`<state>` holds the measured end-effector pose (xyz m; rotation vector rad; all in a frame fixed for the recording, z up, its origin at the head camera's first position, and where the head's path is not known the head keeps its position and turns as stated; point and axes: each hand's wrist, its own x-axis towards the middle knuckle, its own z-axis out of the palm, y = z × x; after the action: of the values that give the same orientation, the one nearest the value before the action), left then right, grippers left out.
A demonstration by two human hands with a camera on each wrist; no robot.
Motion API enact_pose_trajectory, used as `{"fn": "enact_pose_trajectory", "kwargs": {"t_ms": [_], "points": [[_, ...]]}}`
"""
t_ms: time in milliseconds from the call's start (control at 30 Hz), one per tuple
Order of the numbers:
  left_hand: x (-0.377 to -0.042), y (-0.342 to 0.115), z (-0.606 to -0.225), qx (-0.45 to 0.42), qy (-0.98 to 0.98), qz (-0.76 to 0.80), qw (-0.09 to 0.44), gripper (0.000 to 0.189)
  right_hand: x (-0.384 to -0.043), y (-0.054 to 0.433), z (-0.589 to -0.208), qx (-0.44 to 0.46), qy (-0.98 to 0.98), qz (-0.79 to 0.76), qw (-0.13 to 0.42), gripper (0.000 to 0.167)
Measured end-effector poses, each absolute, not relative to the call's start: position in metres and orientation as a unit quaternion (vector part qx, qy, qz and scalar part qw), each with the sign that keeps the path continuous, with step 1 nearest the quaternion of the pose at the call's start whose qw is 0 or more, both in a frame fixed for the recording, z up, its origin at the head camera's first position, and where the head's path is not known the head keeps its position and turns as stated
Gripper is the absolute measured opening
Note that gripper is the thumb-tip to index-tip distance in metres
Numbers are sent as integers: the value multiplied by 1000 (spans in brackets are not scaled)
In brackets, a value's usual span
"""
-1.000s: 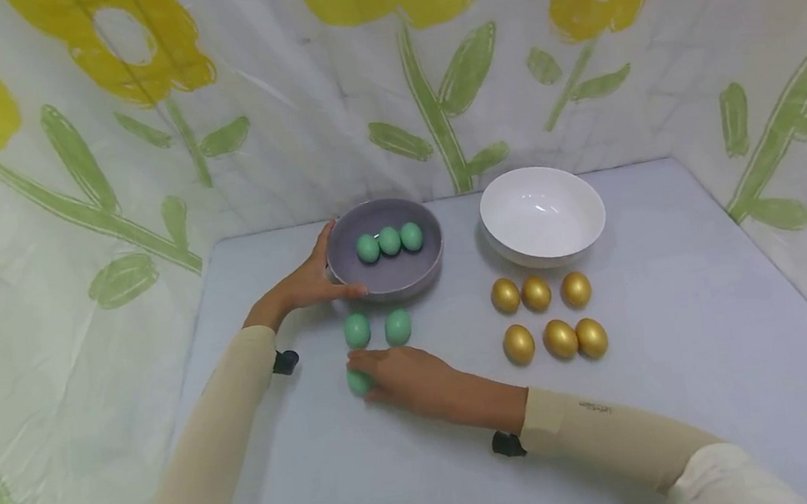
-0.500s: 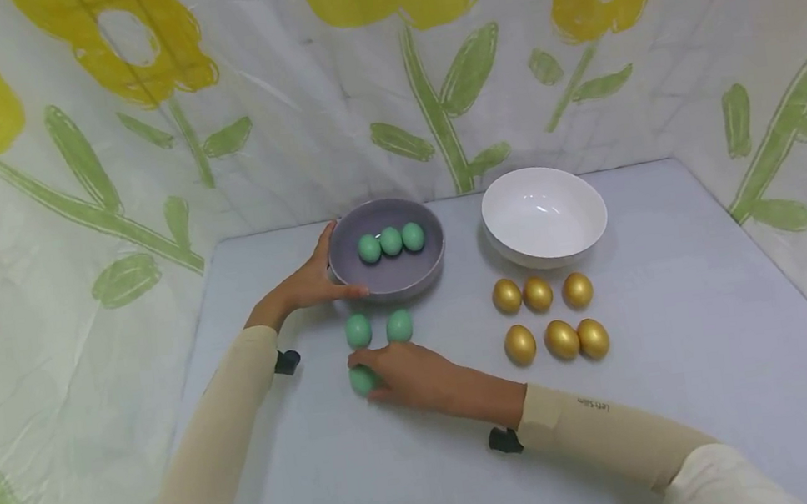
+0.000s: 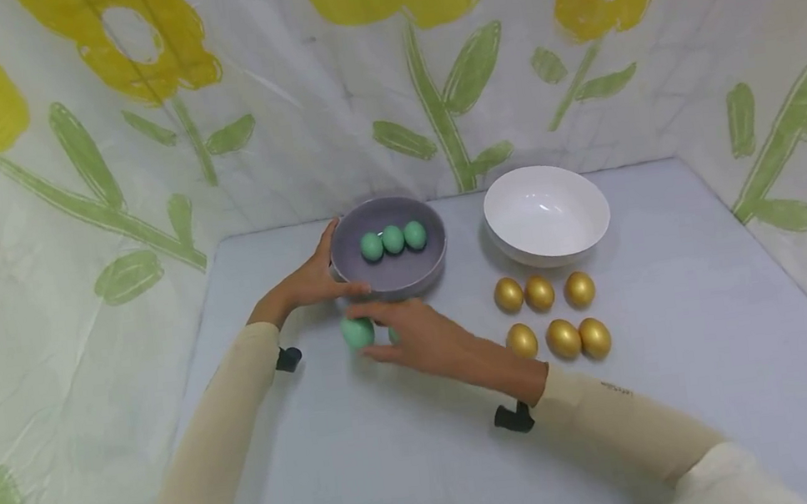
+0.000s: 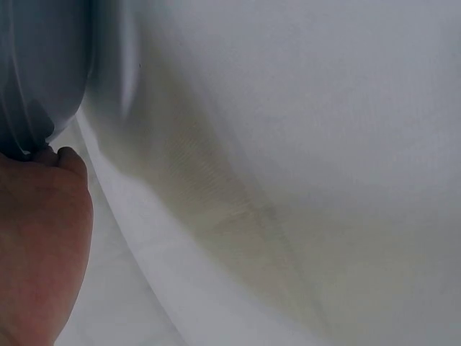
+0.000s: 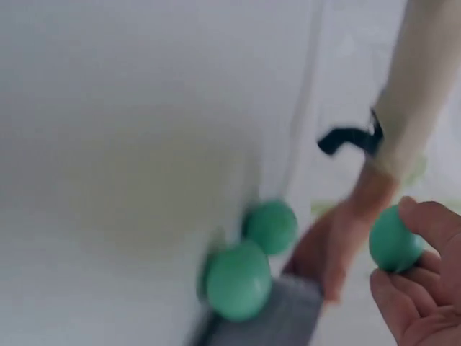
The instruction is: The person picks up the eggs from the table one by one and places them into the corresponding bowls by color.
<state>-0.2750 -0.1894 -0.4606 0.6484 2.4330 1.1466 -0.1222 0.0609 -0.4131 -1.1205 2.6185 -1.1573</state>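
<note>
My left hand (image 3: 312, 280) grips the left side of a purple-grey bowl (image 3: 396, 285), thumb along the near wall and fingers toward the back. In the left wrist view, part of that hand (image 4: 43, 238) lies against the bowl's wall (image 4: 43, 65). Three green eggs (image 3: 393, 239) lie in a row inside it. My right hand (image 3: 433, 341) pinches another green egg (image 5: 395, 239) between thumb and fingers, raised near the bowl's front. Below it, two more green eggs (image 5: 239, 281) sit on the table before the bowl; the head view hides them partly.
To the right stands a white bowl (image 3: 546, 218) with nothing visible inside. In front of it, several gold eggs (image 3: 540, 294) lie in two rows on the pale table (image 3: 369, 466). A flower-printed sheet (image 3: 283, 132) hangs behind and at the sides.
My right hand has picked the nearest green egg off the table and moved it forward toward the purple-grey bowl. The left hand stays on the bowl.
</note>
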Motion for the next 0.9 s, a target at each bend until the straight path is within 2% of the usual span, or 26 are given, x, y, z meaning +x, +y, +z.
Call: {"fn": "enact_pose_trajectory", "kwargs": {"t_ms": [200, 367, 567, 900], "points": [[-276, -191, -460, 238, 859, 413, 185, 140, -169, 80, -381, -328, 847, -412, -69, 58], [-272, -190, -459, 216, 861, 416, 197, 141, -202, 88, -368, -299, 852, -416, -109, 58], [-269, -189, -457, 208, 868, 406, 197, 141, -225, 86, -372, -271, 869, -406, -78, 55], [-268, -189, -456, 214, 865, 412, 188, 139, -242, 67, -417, -302, 913, -273, -4, 51]]}}
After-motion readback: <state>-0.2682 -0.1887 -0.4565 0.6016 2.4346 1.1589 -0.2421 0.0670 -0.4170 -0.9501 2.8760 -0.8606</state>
